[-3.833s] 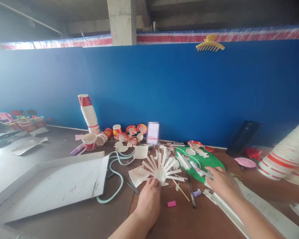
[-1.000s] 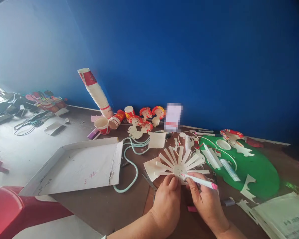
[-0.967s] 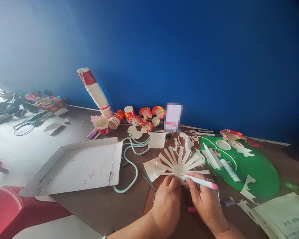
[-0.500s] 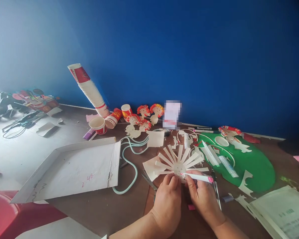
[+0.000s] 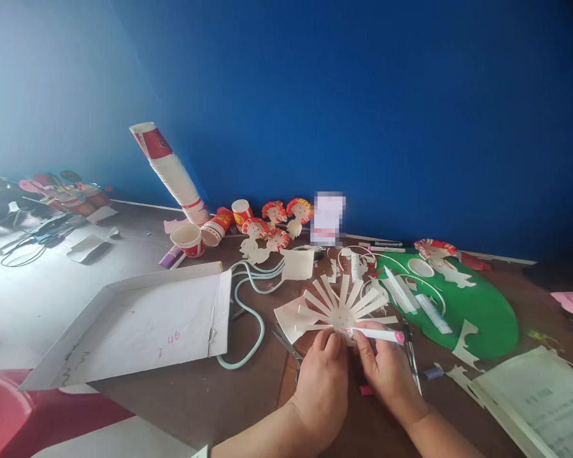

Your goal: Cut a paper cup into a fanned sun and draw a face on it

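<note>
My left hand is closed on the lower edge of a paper cutout, a white disc with long strips fanning out and a small face drawn at its centre. Between the fingers of my right hand is a white marker with a pink end; its pink tip meets the disc at the face. A pair of scissors lies just left of my left hand, partly hidden by it. A curved piece of paper is behind the strips on the left.
A shallow white box takes up the left, beside a pale cable. Stacked paper cups lean near the blue wall, with curly-rimmed paper figures beside them. Glue tubes and scraps lie on a green sheet at right.
The view has shifted slightly, so things on the right appear a little further left. Both hands keep their hold, with the marker tip still at the drawn face.
</note>
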The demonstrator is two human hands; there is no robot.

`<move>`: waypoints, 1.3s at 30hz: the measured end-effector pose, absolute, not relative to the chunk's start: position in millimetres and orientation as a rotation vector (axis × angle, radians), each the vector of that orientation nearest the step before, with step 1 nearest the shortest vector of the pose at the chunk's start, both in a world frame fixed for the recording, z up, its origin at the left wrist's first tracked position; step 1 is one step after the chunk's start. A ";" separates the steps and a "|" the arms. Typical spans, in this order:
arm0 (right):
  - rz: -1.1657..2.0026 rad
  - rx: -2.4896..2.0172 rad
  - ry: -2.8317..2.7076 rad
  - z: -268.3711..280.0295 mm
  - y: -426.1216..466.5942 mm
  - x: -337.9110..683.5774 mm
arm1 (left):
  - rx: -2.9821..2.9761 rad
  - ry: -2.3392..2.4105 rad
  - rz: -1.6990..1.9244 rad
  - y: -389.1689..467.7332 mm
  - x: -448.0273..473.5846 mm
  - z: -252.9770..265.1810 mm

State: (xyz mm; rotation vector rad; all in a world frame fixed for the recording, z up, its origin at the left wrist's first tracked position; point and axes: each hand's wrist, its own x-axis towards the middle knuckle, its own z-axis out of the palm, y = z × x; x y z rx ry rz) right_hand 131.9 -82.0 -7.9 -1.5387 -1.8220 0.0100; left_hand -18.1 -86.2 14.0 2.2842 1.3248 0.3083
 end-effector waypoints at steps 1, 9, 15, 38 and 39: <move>0.008 -1.542 -1.821 -8.4 -82.1 132.0 | 2.290 1.322 0.303 -86.2 -18.1 13.9; 0.013 -1.567 -1.831 -9.0 -82.1 132.1 | 2.226 1.365 0.293 -86.9 -17.7 15.4; -0.049 -1.557 -1.836 -7.9 -80.3 131.5 | 2.276 1.318 0.287 -86.6 -18.7 13.7; -0.001 -1.585 -1.821 -9.2 -81.1 131.9 | 2.320 1.299 0.306 -86.1 -19.7 11.3; 0.009 -1.589 -1.820 -9.1 -81.1 131.8 | 2.311 1.299 0.313 -85.9 -19.7 11.2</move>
